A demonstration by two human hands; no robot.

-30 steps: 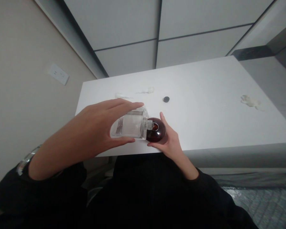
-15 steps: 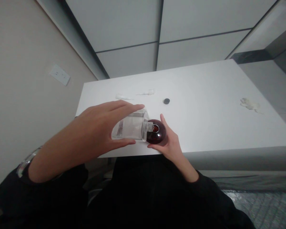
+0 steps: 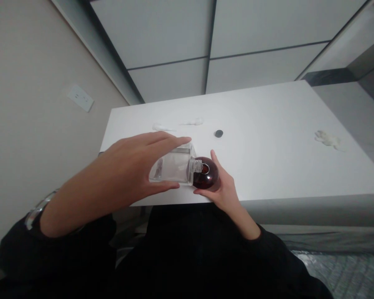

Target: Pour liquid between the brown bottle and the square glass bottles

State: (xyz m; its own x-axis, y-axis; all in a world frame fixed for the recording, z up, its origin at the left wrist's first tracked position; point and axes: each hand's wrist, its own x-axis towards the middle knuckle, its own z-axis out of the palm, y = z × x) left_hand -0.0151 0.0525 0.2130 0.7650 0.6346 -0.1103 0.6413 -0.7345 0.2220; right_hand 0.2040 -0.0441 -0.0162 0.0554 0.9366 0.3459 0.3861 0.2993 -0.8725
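Dark red round bottle (image 3: 202, 181) grasped in R hand (image 3: 227, 187), digits wrapped around its far & near sides, mouth facing up toward the camera. Clear square-sided bottle (image 3: 176, 166) grasped in L hand (image 3: 127, 162), fingers along far side, thumb along near side, palm behind the base. Tipped over sideways, threaded neck pointing R, right at the mouth of the dark red bottle. Can't tell if touching the rim, or if any liquid is running. So both bottles btwn the 2 hands, clear one on the L side, dark red one on the R, neck to mouth, near the front edge of white table (image 3: 277, 133). Can't tell if the dark red bottle's base is resting on it.

Beyond the hands, on the table: small dark round cap (image 3: 218, 133), approx. past the R fingertips; to its L, pale stemmed piece (image 3: 195, 121) and, just past the L hand, second pale stemmed piece (image 3: 162, 127), details too faint to make out. Well apart, near the R end: crumpled whitish item (image 3: 328, 139). On L wrist, shiny band (image 3: 37, 214) by a black sleeve (image 3: 15, 249).
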